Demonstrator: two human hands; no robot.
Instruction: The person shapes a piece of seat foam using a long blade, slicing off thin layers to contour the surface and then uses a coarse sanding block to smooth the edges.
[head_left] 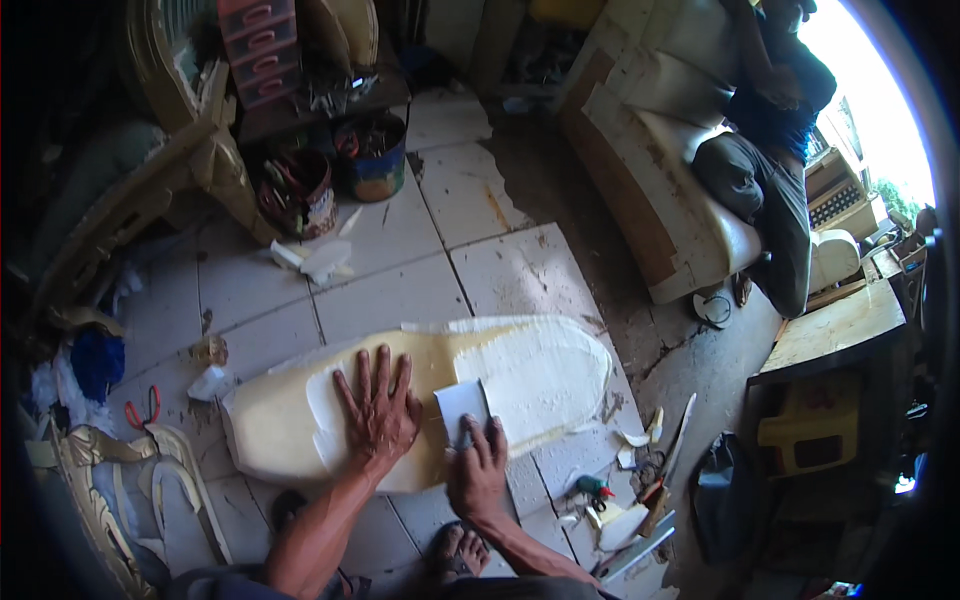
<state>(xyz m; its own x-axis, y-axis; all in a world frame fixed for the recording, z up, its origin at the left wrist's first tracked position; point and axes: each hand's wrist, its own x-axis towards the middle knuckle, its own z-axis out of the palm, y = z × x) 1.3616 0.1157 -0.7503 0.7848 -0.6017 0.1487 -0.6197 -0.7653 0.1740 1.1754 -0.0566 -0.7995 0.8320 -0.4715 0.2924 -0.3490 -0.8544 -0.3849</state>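
A long, rounded foam seat pad (270,405) lies on the floor tiles in front of me, yellowish at its left and middle, with white areas on top. My left hand (382,412) rests on it, fingers spread over the edge of a white patch. My right hand (478,470) grips a flat, pale grey rectangular sheet (461,400) by its near edge and has it against the pad's middle. Whether the sheet is stiff or flexible I cannot tell. White crumbs dot the pad's right half.
Two buckets of tools (370,155) stand at the far left beside pink drawers (262,45). A person (775,150) sits on a worn sofa (640,170) at the far right. Knives, foam scraps and a small green-and-red bottle (595,487) lie near right. An ornate frame (130,450) stands near left.
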